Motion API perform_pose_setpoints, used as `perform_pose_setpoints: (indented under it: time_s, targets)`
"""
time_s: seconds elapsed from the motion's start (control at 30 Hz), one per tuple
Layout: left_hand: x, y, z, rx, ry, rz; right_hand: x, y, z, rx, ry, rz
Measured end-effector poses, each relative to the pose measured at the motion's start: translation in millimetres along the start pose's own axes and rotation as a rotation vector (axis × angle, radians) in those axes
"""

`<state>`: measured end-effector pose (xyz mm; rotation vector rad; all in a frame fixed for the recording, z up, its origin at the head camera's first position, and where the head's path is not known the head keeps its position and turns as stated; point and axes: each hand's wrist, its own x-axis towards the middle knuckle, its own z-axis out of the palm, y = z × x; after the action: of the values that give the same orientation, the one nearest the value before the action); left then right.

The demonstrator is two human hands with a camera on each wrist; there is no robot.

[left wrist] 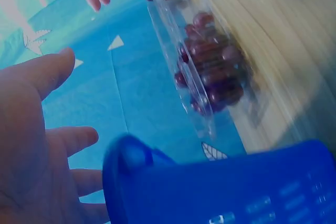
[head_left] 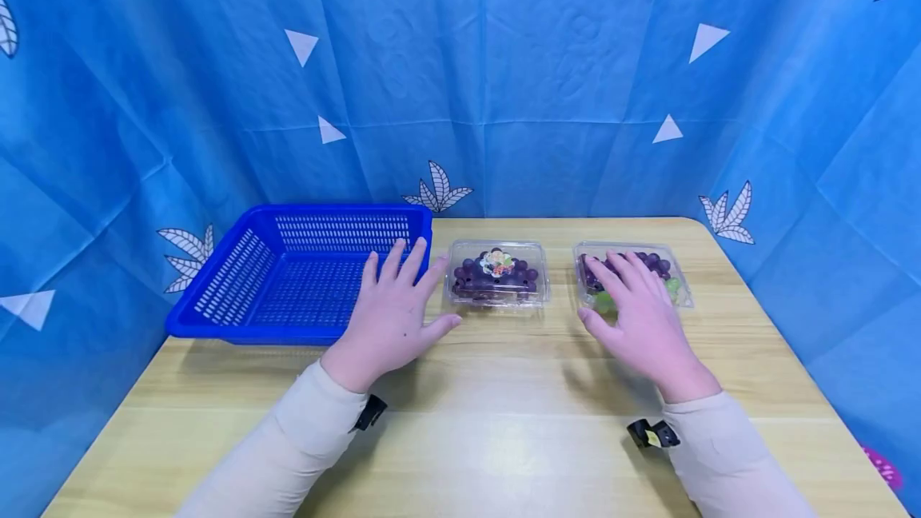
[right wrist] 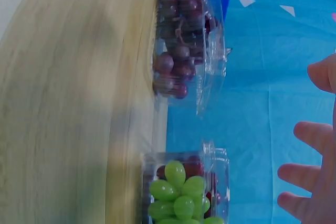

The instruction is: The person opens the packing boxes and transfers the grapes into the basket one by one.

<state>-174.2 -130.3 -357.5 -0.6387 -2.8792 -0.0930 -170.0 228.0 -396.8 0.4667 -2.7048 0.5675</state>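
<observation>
My left hand hovers with spread fingers over the near right corner of a blue plastic basket. Just right of it sits a clear lidded box of dark purple grapes with a round label on top. Farther right, my right hand, fingers spread, is above a second clear box, partly hiding it. That box holds purple grapes and green grapes. Neither hand holds anything. In the left wrist view, the left fingers are apart beside the basket's rim.
The basket's mesh floor shows nothing lying on it. All of this stands on a light wooden table. Blue curtains with white leaves and triangles hang behind and at both sides.
</observation>
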Motion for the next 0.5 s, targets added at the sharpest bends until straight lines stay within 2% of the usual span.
perform_pose_setpoints:
  time_s: [0.27, 0.5]
  targets:
    - [8.6, 19.8, 3.2, 0.022, -0.001, 0.044, -0.1, -6, 0, 0.026, -0.007, -0.006]
    - [17.1, 32.9, 10.7, 0.029, -0.035, 0.047, 1.4, -11, 5, 0.069, -0.015, -0.012]
